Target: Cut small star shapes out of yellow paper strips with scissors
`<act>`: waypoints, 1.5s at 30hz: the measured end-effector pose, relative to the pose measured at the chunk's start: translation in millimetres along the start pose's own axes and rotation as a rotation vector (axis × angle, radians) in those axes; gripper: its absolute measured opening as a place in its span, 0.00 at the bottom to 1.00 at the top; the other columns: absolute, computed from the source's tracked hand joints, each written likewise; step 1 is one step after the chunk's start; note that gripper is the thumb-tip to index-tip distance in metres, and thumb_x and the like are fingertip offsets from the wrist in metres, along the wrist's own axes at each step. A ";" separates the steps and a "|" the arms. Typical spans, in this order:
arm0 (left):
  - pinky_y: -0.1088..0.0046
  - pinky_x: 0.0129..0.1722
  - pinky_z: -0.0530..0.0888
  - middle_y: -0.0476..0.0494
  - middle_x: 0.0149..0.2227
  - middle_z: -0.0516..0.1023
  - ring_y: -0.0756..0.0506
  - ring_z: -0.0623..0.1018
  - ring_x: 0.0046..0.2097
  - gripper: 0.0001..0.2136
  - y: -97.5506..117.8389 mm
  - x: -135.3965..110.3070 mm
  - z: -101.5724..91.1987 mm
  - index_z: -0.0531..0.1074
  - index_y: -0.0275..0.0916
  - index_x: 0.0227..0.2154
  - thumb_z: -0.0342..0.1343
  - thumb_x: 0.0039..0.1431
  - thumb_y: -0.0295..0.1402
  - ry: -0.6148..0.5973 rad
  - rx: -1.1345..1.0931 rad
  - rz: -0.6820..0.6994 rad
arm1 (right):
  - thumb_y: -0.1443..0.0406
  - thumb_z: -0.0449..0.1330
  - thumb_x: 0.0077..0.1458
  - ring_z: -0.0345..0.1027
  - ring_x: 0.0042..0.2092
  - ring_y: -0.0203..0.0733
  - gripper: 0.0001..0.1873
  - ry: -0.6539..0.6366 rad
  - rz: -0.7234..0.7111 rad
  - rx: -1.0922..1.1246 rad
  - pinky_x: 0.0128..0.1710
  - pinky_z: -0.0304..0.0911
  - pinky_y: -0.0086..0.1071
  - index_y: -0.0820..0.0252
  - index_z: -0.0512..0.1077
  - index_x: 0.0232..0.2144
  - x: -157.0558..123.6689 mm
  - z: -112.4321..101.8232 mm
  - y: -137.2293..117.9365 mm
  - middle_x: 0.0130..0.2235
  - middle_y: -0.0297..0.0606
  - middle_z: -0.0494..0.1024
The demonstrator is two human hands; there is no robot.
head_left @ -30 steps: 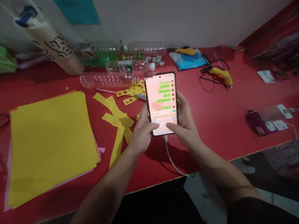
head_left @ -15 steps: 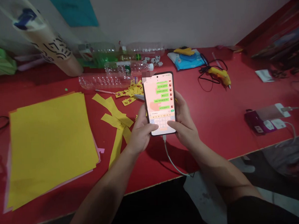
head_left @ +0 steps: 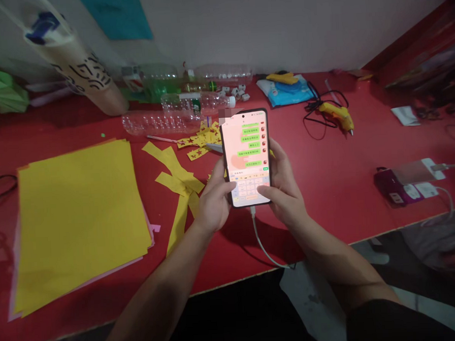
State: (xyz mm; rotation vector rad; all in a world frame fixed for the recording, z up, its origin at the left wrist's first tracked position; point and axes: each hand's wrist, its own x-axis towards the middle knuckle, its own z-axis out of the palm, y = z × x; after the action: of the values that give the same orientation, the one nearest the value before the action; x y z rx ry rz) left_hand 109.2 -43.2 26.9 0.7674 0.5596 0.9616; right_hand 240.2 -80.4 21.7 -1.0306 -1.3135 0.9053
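A smartphone (head_left: 246, 157) is held upright over the red table, its lit screen showing green chat bubbles above a keyboard. My left hand (head_left: 214, 201) is closed around its left edge, thumb at the left side of the keyboard. Gripping the right edge is my right hand (head_left: 285, 188), with its thumb over the keyboard's lower right. The other fingers are mostly hidden behind the phone. A white charging cable (head_left: 258, 235) runs from the phone's bottom down past the table edge. Yellow paper strips (head_left: 176, 181) lie left of my left hand.
A stack of yellow paper (head_left: 81, 224) covers the table's left part. Behind the phone lie clear plastic bottles (head_left: 164, 122) and star-punched yellow strips (head_left: 196, 153). A tall tumbler (head_left: 93, 81) leans at the back left. Rightward are a yellow glue gun (head_left: 337, 116), a wipes packet (head_left: 290, 92) and a purple power strip (head_left: 394, 187).
My left thumb has moved up and left across the keyboard, and my right thumb has shifted slightly. The whole view has slid a little to the right. The phone stays in both hands.
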 end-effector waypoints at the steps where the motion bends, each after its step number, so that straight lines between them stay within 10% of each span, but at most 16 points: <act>1: 0.49 0.60 0.71 0.41 0.57 0.75 0.33 0.66 0.65 0.30 0.1 -0.2 0.2 0.63 0.41 0.58 0.52 0.49 0.30 0.012 0.004 -0.007 | 0.46 0.60 0.54 0.47 0.69 0.56 0.38 0.003 0.000 0.005 0.64 0.52 0.58 0.39 0.52 0.64 0.0 0.1 -0.4 0.68 0.35 0.55; 21: 0.51 0.59 0.71 0.40 0.61 0.71 0.34 0.69 0.63 0.39 -4.8 -5.4 -4.0 0.53 0.46 0.62 0.61 0.46 0.28 -0.101 0.142 0.008 | 0.52 0.62 0.57 0.58 0.63 0.54 0.37 0.039 0.039 -0.109 0.62 0.58 0.57 0.41 0.51 0.63 1.0 0.7 -3.2 0.64 0.41 0.61; 35: 0.56 0.56 0.73 0.42 0.56 0.75 0.38 0.75 0.57 0.30 -11.9 -4.2 -1.5 0.60 0.46 0.55 0.64 0.49 0.34 0.048 0.144 0.073 | 0.46 0.59 0.55 0.50 0.68 0.55 0.40 -0.037 0.073 -0.016 0.63 0.56 0.57 0.41 0.48 0.64 0.1 2.5 -6.5 0.66 0.39 0.58; 45: 0.48 0.60 0.70 0.43 0.56 0.76 0.34 0.68 0.64 0.29 -3.5 -0.6 1.2 0.62 0.45 0.58 0.51 0.51 0.31 0.029 0.014 -0.007 | 0.46 0.60 0.53 0.44 0.70 0.55 0.40 0.004 0.035 -0.032 0.65 0.52 0.56 0.41 0.50 0.64 -0.1 0.2 -0.9 0.69 0.35 0.53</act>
State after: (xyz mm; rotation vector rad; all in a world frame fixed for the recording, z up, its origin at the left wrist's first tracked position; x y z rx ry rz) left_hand 111.6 -45.4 25.0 0.7644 0.5950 0.9644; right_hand 240.0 -80.8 22.5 -1.0826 -1.3140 0.9111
